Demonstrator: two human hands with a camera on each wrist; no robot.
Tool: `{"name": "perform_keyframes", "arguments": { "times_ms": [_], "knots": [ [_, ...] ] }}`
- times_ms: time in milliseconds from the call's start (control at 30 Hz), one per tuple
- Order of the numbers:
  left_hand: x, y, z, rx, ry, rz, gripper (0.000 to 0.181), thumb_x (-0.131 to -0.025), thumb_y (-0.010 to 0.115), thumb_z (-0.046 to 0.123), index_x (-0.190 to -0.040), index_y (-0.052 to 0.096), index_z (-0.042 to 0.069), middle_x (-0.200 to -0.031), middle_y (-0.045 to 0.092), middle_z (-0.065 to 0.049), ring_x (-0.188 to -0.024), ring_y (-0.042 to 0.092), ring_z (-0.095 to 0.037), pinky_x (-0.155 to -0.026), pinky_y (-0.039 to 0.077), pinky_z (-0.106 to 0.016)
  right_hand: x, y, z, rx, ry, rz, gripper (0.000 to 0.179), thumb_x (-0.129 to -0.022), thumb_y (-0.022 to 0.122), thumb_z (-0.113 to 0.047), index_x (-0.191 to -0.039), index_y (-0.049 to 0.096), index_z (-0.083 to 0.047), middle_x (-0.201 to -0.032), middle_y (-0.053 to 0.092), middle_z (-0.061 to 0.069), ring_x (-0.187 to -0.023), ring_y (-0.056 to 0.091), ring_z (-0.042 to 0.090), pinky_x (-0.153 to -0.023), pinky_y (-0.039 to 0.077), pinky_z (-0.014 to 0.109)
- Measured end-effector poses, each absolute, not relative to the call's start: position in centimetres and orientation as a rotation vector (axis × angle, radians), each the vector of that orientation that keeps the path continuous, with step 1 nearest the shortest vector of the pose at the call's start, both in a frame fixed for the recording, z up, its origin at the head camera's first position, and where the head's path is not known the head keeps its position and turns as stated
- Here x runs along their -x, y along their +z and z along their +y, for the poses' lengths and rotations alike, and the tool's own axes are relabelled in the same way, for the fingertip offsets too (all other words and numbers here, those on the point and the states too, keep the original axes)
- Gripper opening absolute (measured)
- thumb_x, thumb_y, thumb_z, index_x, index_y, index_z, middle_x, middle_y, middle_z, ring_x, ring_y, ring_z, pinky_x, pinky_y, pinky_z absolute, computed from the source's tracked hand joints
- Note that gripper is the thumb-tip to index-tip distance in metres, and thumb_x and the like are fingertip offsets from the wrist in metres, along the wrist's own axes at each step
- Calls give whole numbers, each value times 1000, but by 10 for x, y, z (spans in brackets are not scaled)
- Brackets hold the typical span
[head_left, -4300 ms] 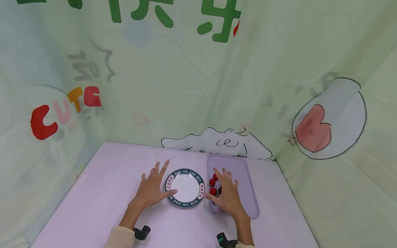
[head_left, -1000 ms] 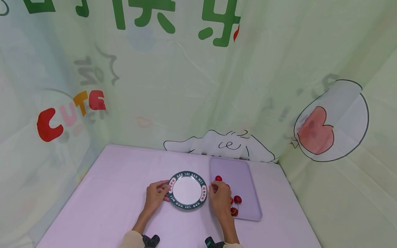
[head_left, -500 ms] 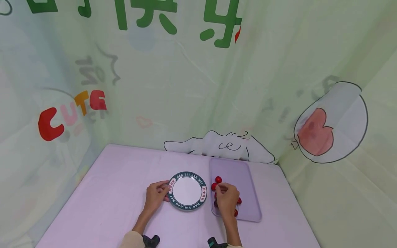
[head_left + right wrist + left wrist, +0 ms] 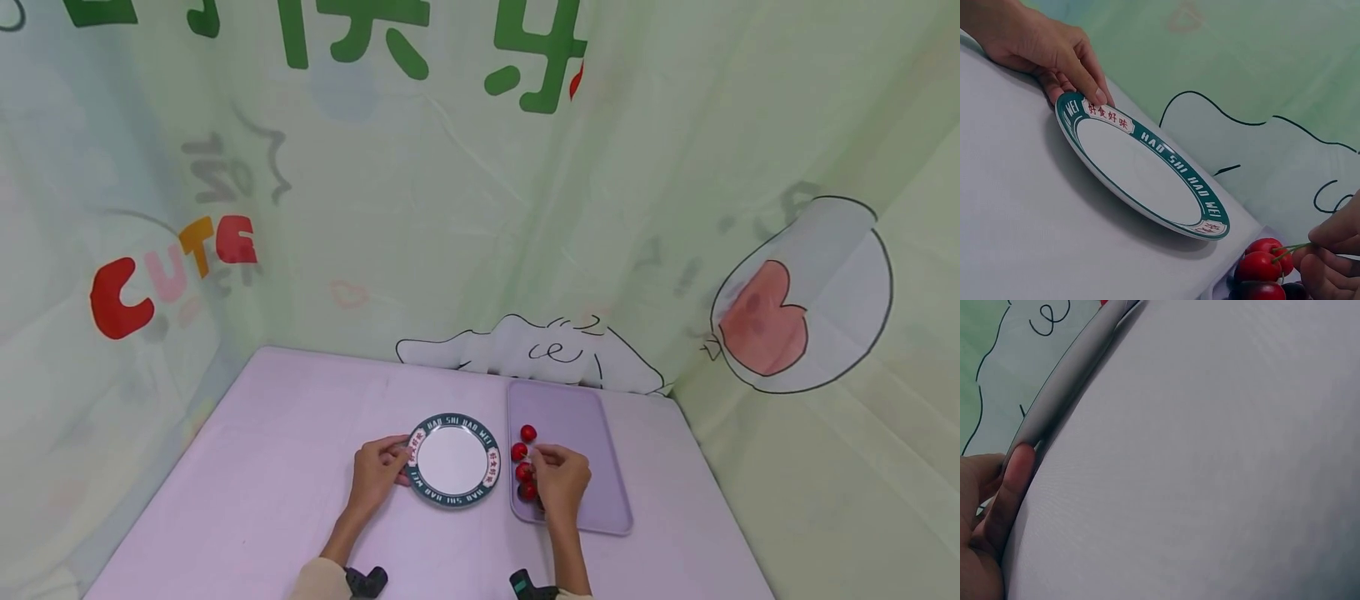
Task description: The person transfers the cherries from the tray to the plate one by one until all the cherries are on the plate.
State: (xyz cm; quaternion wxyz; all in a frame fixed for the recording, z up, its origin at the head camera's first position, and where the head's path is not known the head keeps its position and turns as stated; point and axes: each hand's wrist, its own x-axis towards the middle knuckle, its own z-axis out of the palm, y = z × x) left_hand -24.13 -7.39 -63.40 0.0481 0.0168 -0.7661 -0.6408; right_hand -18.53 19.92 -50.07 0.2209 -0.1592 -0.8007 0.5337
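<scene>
A round plate [image 4: 452, 461] with a white middle and a dark green lettered rim lies on the table. My left hand [image 4: 380, 472] pinches its left rim, thumb on top and fingers below; the left wrist view shows the fingers [image 4: 1019, 467] against its underside. To its right, several red cherries [image 4: 524, 472] sit along the left side of a purple tray [image 4: 581, 417]. My right hand [image 4: 562, 483] is over them, thumb and forefinger pinching thin green cherry stems [image 4: 1292, 247]. Two bright red cherries [image 4: 1259, 267] hang at those stems, above darker ones.
A pale lilac cloth covers the table [image 4: 315, 400]. Behind it and at both sides hangs a light green printed curtain [image 4: 360, 208]. The tray's raised rim stands close to the plate's right side.
Both hands were spread around the plate earlier. My left hand has since gripped its left rim. My right hand has moved from beside the right rim onto the tray and pinched cherry stems.
</scene>
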Motion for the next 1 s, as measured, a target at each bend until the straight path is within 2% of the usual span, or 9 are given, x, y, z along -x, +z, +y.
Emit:
{"name": "perform_keyframes", "arguments": {
  "times_ms": [200, 367, 767, 1000],
  "knots": [
    [242, -633, -74, -46, -1936, -2341, 33, -102, 74, 2, -134, 74, -1, -91, 74, -13, -56, 72, -14, -58, 63, -21, 198, -530, 212, 505, 1655, -2130, 14, -95, 76, 7, -103, 78, 18, -83, 77, 29, -58, 71, 14, -54, 58, 18],
    [241, -634, -74, -53, -1924, -2345, 32, -102, 75, 3, -133, 75, -1, -90, 74, -12, -55, 71, -15, -58, 62, -22, 199, -535, 213, 538, 1695, -2081, 14, -94, 76, 9, -104, 77, 18, -83, 78, 28, -58, 73, 16, -56, 62, 22],
    [244, -631, -73, -55, -1904, -2354, 33, -102, 75, 5, -135, 74, -1, -90, 74, -12, -56, 71, -14, -58, 61, -20, 198, -532, 210, 629, 1830, -1932, 18, -93, 77, 9, -107, 75, 21, -69, 76, 2, -53, 68, 4, -55, 61, 20],
    [240, -631, -74, -66, -1899, -2365, 32, -102, 75, 4, -134, 74, -1, -91, 75, -12, -56, 71, -15, -58, 61, -20, 195, -535, 217, 668, 2001, -1855, 19, -96, 78, 5, -109, 76, 18, -68, 75, -1, -57, 72, 8, -58, 62, 20]
  ]
}}
